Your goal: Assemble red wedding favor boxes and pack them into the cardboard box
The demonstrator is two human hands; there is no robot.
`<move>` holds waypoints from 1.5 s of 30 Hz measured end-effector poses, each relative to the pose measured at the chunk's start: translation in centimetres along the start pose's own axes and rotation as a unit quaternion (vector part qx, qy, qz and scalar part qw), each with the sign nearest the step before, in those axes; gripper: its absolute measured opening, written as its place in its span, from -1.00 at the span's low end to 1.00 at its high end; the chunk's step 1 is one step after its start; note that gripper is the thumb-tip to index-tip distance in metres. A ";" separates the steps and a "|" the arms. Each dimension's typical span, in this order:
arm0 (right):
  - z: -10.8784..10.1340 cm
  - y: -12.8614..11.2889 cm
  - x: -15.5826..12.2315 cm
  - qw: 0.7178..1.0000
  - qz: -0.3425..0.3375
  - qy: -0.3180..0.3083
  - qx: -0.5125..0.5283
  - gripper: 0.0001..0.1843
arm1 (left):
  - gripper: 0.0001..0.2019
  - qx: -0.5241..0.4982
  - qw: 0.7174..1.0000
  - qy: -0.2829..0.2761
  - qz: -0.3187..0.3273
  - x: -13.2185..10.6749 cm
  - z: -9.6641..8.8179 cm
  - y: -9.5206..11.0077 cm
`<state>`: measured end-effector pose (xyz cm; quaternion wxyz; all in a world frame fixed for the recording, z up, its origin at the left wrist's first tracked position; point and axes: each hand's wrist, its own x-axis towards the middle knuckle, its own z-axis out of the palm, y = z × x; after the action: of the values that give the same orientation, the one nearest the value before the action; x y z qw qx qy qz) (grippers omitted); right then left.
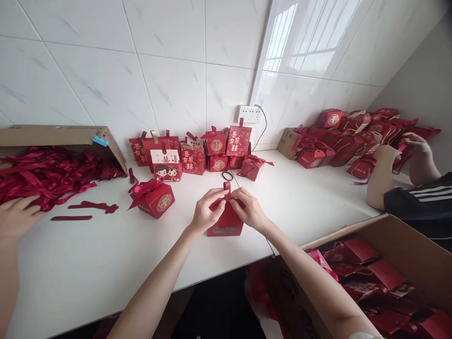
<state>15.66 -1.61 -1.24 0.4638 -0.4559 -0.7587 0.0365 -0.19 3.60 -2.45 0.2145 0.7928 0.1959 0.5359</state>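
A small red gift box stands on the white table in front of me. My left hand pinches its top flap from the left. My right hand pinches the flap from the right. Both hands have their fingers closed on the top of the box, around a red tab that sticks up between them. A finished red box with a ribbon bow sits to the left of my hands. A black hair tie lies just behind the box.
Several finished red boxes line the tiled wall. A cardboard box of red ribbons lies at left, another person's hand on it. At right, a second person's hands work by a pile of boxes. A carton of flat boxes is lower right.
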 end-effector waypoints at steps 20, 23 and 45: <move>-0.3 -0.1 -0.1 0.997 0.056 -0.026 0.048 -0.89 | -0.77 -0.048 0.997 -0.005 -0.056 0.1 0.1 0.6; -0.3 -0.3 -0.1 0.996 0.070 -0.027 0.052 -0.90 | -0.78 -0.056 0.996 -0.001 -0.073 0.1 0.0 0.8; -5.5 0.7 -2.6 0.820 0.242 0.253 0.453 -0.73 | -0.34 -0.178 0.967 -0.029 -0.181 -5.4 -0.3 4.2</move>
<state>20.58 -5.10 -0.23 0.7698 -0.3565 -0.3776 0.3711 -2.06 -2.80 -4.16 0.4515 0.7083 0.2312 0.4909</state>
